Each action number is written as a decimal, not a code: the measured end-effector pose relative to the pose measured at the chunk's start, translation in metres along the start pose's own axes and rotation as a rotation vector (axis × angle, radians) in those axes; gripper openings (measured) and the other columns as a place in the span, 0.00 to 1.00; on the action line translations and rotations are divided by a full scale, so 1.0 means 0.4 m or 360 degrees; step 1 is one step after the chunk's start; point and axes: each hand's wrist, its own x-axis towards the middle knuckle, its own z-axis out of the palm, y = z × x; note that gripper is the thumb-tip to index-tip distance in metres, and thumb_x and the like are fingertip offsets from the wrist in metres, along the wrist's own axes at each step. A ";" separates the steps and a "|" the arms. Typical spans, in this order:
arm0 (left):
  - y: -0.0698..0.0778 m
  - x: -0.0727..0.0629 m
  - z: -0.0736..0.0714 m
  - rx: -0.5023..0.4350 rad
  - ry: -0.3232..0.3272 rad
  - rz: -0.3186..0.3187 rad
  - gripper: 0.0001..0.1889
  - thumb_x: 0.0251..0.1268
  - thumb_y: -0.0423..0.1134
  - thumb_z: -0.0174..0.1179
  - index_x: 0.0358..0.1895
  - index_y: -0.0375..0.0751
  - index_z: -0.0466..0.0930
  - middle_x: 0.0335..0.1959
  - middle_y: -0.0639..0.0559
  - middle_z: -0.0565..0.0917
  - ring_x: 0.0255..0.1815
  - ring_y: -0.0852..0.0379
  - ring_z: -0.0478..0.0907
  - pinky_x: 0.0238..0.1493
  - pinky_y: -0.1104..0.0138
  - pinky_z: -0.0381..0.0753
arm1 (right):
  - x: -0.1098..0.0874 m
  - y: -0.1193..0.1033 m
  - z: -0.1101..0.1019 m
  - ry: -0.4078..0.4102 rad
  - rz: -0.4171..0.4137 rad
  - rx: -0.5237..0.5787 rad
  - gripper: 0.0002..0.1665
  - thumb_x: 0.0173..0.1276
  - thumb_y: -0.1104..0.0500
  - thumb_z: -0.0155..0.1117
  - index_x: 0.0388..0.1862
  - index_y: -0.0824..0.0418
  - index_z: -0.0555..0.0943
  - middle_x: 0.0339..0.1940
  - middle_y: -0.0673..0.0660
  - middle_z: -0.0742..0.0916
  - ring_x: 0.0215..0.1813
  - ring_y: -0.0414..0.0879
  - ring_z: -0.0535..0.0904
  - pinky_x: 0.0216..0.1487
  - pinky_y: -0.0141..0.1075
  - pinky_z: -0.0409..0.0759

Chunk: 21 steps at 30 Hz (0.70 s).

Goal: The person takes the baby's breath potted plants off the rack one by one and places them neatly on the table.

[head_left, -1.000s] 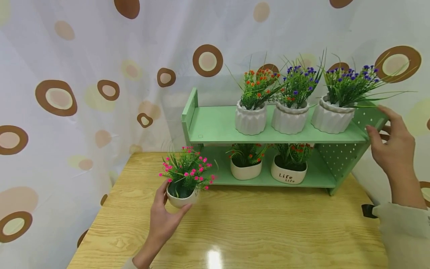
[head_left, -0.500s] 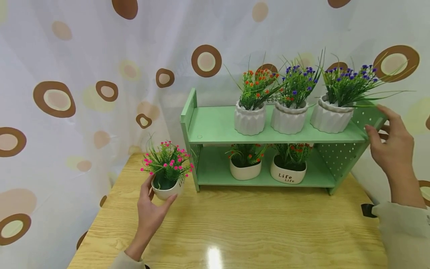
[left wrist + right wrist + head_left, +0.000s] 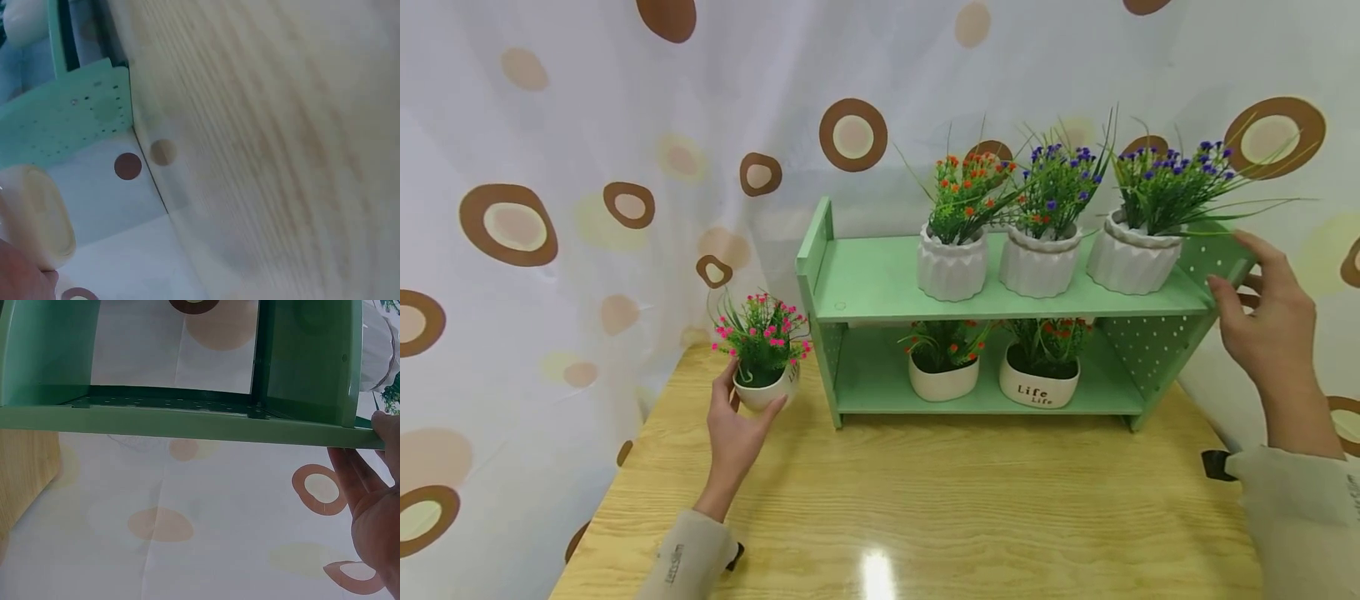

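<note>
My left hand (image 3: 736, 433) grips a small white flowerpot (image 3: 778, 385) of pink artificial flowers, thumb at the front and fingers round its left side. It is just left of a green two-tier shelf (image 3: 868, 279). In the left wrist view the pot's pale underside (image 3: 50, 215) shows, lifted off the wooden table. At the shelf's right end my right hand (image 3: 1273, 321) grips the top of the side panel (image 3: 187, 429), thumb inside and fingers outside.
Three ribbed white pots stand on the upper tier, one with orange flowers (image 3: 953, 268) and two with purple (image 3: 1040, 267). Below are two oval pots with red flowers, one lettered "Life" (image 3: 1037, 390). A spotted curtain (image 3: 580, 100) hangs behind the wooden table (image 3: 970, 500).
My left hand has carried the pink flowerpot leftward and back, from in front of the shelf's left end to beside it. My right hand keeps its grip on the side panel.
</note>
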 end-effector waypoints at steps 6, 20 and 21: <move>-0.032 0.048 0.021 -0.0045 -0.0118 -0.0052 0.47 0.55 0.34 0.79 0.77 0.34 0.62 0.76 0.40 0.67 0.77 0.43 0.64 0.79 0.43 0.63 | -0.003 -0.003 0.002 -0.0022 0.0025 -0.0032 0.35 0.82 0.52 0.53 0.84 0.39 0.59 0.75 0.65 0.75 0.70 0.72 0.75 0.69 0.19 0.67; -0.102 0.110 0.103 -0.0142 -0.0207 -0.0231 0.47 0.53 0.31 0.80 0.74 0.32 0.61 0.77 0.36 0.66 0.77 0.37 0.63 0.78 0.46 0.65 | 0.001 0.001 -0.002 -0.0038 0.0056 -0.0048 0.35 0.83 0.52 0.53 0.84 0.37 0.58 0.76 0.64 0.75 0.70 0.71 0.75 0.70 0.21 0.68; -0.105 0.111 0.104 -0.0131 -0.0202 -0.0246 0.47 0.52 0.31 0.80 0.74 0.32 0.62 0.76 0.36 0.67 0.77 0.37 0.64 0.78 0.45 0.66 | 0.001 0.001 0.000 -0.0033 0.0053 -0.0042 0.35 0.82 0.52 0.53 0.84 0.37 0.59 0.76 0.64 0.75 0.70 0.71 0.75 0.69 0.21 0.68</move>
